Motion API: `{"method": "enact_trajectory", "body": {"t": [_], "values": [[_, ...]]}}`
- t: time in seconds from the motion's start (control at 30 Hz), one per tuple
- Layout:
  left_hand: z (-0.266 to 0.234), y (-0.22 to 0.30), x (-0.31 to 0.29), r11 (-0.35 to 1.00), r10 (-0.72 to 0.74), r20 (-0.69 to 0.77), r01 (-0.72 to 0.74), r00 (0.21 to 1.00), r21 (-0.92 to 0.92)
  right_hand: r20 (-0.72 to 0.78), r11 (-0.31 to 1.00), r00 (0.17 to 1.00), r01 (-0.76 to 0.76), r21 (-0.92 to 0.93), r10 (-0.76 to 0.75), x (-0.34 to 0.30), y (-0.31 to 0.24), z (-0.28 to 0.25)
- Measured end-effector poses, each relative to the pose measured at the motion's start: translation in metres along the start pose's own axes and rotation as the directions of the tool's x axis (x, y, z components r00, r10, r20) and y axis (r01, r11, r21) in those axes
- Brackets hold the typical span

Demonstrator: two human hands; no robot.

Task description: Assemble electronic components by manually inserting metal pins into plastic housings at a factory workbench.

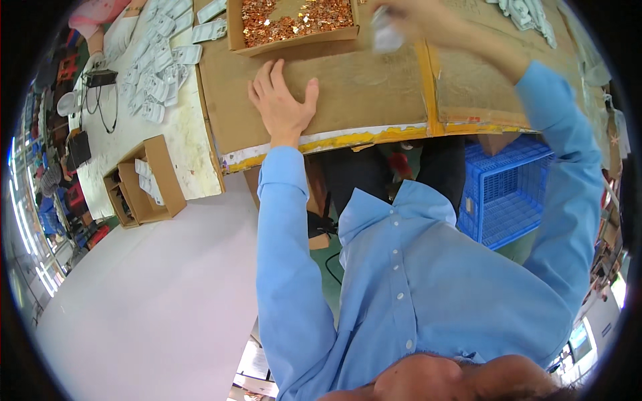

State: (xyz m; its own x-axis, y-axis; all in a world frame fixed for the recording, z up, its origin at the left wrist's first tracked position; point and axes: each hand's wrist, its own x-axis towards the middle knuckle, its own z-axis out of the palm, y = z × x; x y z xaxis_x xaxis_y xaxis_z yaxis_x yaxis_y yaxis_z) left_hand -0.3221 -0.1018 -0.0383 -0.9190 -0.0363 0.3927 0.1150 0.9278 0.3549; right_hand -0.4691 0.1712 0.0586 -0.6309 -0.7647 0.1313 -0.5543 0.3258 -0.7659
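My left hand (283,105) lies on the cardboard-covered tabletop (361,93), fingers spread and nothing in them. Just beyond it stands a shallow cardboard box (301,41) holding a heap of small copper-coloured metal pieces (294,21). At the top, right of the box, my right hand (418,20) is blurred by motion. Its fingers close around a whitish plastic piece (388,35), whose exact kind the blur hides.
Many white plastic parts (157,67) cover the table to the left; others (528,20) lie far right. An open cardboard box (157,184) sits at the left table's edge. Below the tabletop is a blue plastic crate (505,194). A person's arm (93,41) shows far left.
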Motion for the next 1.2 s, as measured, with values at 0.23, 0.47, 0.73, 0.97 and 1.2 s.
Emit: {"method": "enact_trajectory", "body": {"t": [0.23,0.47,0.73,0.97,1.2], "values": [[0.006,-0.001,-0.003,0.981,0.058,-0.055,-0.068,0.997,-0.184,0.034,0.97,0.999,-0.02,-0.242,0.029,0.05,-0.057,0.111],[0.008,0.0,-0.003,0.966,-0.023,-0.078,0.002,0.997,-0.26,-0.06,0.994,0.998,-0.025,-0.103,0.019,0.061,-0.046,0.122],[0.007,-0.003,-0.001,0.925,-0.21,-0.083,0.17,0.974,-0.339,-0.158,0.956,0.985,0.012,-0.294,-0.061,0.114,-0.031,0.067],[0.009,0.001,0.003,0.911,-0.267,-0.019,0.246,0.964,-0.331,0.059,0.811,0.997,0.0,-0.585,0.043,0.154,0.017,0.044],[0.006,-0.001,0.001,0.913,-0.264,-0.013,0.246,0.964,-0.326,0.107,0.78,0.994,0.072,-0.621,-0.006,0.163,0.012,0.061]]}}
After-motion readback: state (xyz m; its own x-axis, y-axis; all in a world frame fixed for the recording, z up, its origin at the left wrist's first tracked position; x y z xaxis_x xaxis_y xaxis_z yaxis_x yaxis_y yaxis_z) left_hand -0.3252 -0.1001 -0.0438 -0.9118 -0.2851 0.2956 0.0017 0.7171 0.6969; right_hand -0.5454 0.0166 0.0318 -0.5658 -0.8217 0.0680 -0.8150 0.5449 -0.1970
